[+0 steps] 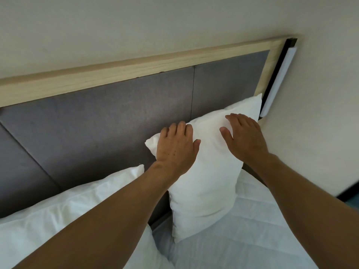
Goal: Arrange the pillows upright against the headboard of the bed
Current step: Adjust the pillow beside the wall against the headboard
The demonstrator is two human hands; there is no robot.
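A white pillow (209, 171) stands upright against the grey padded headboard (108, 121) at its right end. My left hand (177, 146) lies flat over the pillow's upper left corner, its fingers curled over the top edge. My right hand (244, 136) presses flat on the pillow's upper right part, fingers spread. A second white pillow (64, 208) leans against the headboard to the left, partly hidden by my left forearm.
A light wooden frame (136, 67) caps the headboard. A white wall lamp (277, 82) runs down its right side, close to the pillow's top corner. The white quilted mattress (258, 230) lies below. A cream wall stands to the right.
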